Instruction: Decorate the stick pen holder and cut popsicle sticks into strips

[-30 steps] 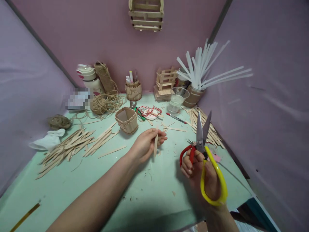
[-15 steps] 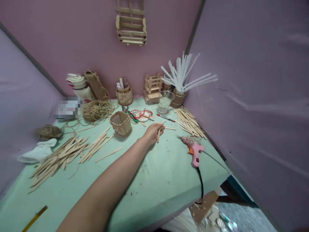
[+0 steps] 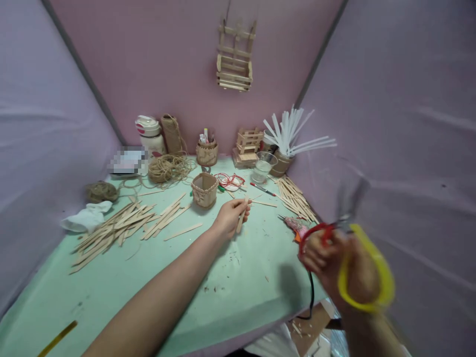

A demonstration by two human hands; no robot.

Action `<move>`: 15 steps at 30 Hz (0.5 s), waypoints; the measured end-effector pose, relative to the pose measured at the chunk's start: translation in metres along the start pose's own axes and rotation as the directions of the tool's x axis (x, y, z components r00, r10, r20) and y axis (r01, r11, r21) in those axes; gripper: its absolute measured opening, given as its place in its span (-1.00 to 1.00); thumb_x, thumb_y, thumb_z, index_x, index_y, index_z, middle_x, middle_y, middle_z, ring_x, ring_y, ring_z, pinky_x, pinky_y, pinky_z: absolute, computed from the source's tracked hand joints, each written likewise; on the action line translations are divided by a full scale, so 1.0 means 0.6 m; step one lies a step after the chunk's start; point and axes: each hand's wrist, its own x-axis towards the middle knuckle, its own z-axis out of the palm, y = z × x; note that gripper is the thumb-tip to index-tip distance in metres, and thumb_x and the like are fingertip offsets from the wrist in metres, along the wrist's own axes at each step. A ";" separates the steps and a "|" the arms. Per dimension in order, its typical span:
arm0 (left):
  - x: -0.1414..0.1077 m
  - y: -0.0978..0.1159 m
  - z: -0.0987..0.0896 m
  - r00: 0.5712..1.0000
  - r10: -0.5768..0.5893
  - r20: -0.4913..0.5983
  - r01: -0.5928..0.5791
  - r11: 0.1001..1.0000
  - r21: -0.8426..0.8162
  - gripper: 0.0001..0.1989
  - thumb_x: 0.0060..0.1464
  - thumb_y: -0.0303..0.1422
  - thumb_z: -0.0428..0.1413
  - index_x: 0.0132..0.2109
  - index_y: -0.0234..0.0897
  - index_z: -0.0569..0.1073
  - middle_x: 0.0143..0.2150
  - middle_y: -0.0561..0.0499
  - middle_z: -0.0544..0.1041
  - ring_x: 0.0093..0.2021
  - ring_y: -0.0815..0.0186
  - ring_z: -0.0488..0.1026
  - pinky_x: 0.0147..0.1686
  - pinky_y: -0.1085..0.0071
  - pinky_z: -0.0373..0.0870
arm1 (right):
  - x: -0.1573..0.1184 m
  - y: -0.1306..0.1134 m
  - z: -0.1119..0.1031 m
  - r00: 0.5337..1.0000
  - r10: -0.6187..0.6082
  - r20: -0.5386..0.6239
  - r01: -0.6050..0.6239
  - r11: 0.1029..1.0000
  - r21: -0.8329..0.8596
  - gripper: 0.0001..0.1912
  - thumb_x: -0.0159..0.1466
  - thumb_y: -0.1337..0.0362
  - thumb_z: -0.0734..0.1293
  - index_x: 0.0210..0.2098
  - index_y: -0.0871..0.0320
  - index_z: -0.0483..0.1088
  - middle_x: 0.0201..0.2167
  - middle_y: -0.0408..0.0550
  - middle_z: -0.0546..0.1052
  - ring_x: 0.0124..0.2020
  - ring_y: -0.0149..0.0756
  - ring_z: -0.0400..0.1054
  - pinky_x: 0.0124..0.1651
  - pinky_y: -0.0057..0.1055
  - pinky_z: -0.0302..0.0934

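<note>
pinching a thin, flat, pale wooden stick (image 3: 241, 221) in the bare left hand (image 3: 227, 216), just right of a squarish tan wooden box (image 3: 204, 197); clutching red-and-yellow-handled metal scissors (image 3: 342, 224), blurred, spread-bladed, in the right hand (image 3: 329, 263).

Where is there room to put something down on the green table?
Mostly bare: between the big left stick pile and the left arm; also between the left hand and the pink glue gun. Crowded: along the back, with bottle, twine and plastic cup.

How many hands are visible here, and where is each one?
2: the left hand near the centre, holding a wooden stick; the right hand further right, gripping scissors.
</note>
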 end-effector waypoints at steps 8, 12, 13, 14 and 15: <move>-0.058 -0.032 -0.054 0.995 -0.012 -0.099 0.000 0.993 -0.120 -0.85 -0.06 -0.46 0.21 -0.29 -0.35 0.43 -0.40 0.02 0.44 -0.51 0.52 0.35 -0.54 0.62 0.28 | 0.060 0.106 0.041 0.924 0.341 0.175 -0.336 0.940 -0.056 -0.50 0.17 -0.14 0.28 -0.59 0.14 0.13 -0.67 -0.29 0.14 -0.68 -0.54 -0.10 -0.65 -0.55 -0.16; -0.058 -0.035 -0.064 0.996 -0.016 -0.093 0.001 0.987 -0.162 -0.84 -0.01 -0.37 0.22 -0.29 -0.37 0.45 -0.42 0.03 0.42 -0.52 0.54 0.31 -0.55 0.65 0.26 | 0.066 0.103 0.027 0.905 0.390 0.168 -0.379 0.920 -0.097 -0.55 0.15 -0.10 0.32 -0.53 0.14 0.19 -0.63 -0.26 0.21 -0.66 -0.53 -0.03 -0.63 -0.55 -0.14; -0.059 -0.034 -0.067 0.995 -0.021 -0.097 0.005 0.986 -0.167 -0.83 -0.01 -0.36 0.22 -0.28 -0.37 0.45 -0.42 0.03 0.41 -0.53 0.55 0.31 -0.56 0.65 0.26 | 0.066 0.102 0.022 0.901 0.403 0.157 -0.391 0.915 -0.104 -0.56 0.14 -0.09 0.33 -0.51 0.14 0.20 -0.62 -0.26 0.23 -0.65 -0.53 -0.01 -0.63 -0.54 -0.12; -0.060 -0.032 -0.069 0.994 -0.024 -0.103 0.006 0.985 -0.171 -0.82 -0.02 -0.35 0.23 -0.28 -0.37 0.46 -0.42 0.03 0.41 -0.53 0.55 0.31 -0.56 0.65 0.27 | 0.066 0.103 0.016 0.898 0.415 0.149 -0.402 0.909 -0.110 -0.57 0.12 -0.09 0.35 -0.49 0.14 0.22 -0.60 -0.25 0.24 -0.65 -0.52 0.01 -0.62 -0.54 -0.11; -0.060 -0.030 -0.071 0.993 -0.026 -0.113 0.006 0.985 -0.172 -0.82 -0.03 -0.36 0.24 -0.28 -0.37 0.46 -0.41 0.03 0.41 -0.52 0.55 0.31 -0.54 0.65 0.28 | 0.066 0.104 0.011 0.895 0.422 0.143 -0.408 0.906 -0.114 -0.57 0.10 -0.09 0.37 -0.47 0.14 0.23 -0.59 -0.24 0.26 -0.64 -0.52 0.02 -0.62 -0.54 -0.10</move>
